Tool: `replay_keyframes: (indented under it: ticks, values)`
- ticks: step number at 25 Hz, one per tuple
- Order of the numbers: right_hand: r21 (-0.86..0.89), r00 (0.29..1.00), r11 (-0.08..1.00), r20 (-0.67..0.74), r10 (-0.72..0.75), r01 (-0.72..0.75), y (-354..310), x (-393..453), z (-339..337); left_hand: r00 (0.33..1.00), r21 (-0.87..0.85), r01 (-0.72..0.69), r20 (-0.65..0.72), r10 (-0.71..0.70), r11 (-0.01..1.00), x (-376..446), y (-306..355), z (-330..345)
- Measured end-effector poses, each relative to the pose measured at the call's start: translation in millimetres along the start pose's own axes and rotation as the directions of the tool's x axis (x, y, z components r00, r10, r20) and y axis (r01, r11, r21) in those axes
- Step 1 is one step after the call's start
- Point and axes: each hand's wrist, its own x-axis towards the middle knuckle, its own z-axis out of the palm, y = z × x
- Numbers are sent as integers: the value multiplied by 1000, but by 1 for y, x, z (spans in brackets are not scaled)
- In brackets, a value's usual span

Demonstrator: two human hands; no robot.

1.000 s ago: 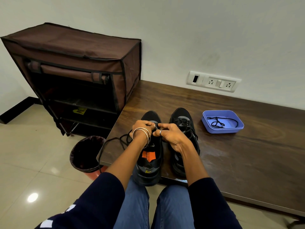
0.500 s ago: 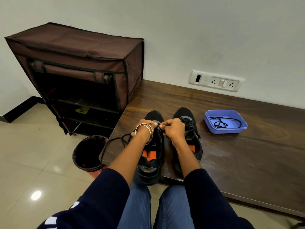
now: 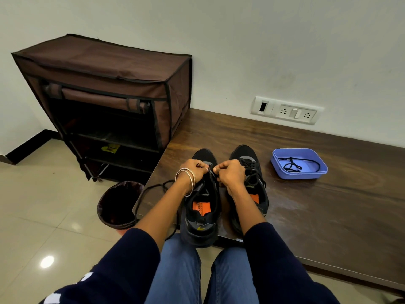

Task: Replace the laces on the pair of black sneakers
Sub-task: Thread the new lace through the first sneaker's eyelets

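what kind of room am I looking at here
Probably a home room or entryway: a brown fabric shoe rack stands on a tiled floor beside a low wooden bench, with a wall socket panel above it.

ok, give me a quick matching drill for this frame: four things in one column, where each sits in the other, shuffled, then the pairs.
Things:
1. blue tray
2. bin
3. left shoe
4. socket panel

Places:
A. on the wall above the bench
B. on the floor at the bench's left end
C. on the bench, right of both shoes, a black lace in it
D. at the bench's near edge, both hands at its front

Pairs: 1-C, 2-B, 3-D, 4-A
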Motion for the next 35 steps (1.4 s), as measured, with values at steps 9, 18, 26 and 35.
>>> replay_keyframes:
  ticks: [9,18,26,35]
  values:
    - [32,1000,999,2,-1,1,6,4,3,949,295,-49,-284,136,954,-8,0,14]
    - [4,997,997,3,-71,71,5,9,3,966,184,49,-258,0,982,2,2,23]
    - [-42,998,998,-40,-55,53,-3,4,-1,994,44,23,-110,-18,999,6,-6,13]
    - [129,993,989,-98,-62,74,-18,-10,-7,993,-223,-86,-103,65,971,-7,-15,5]
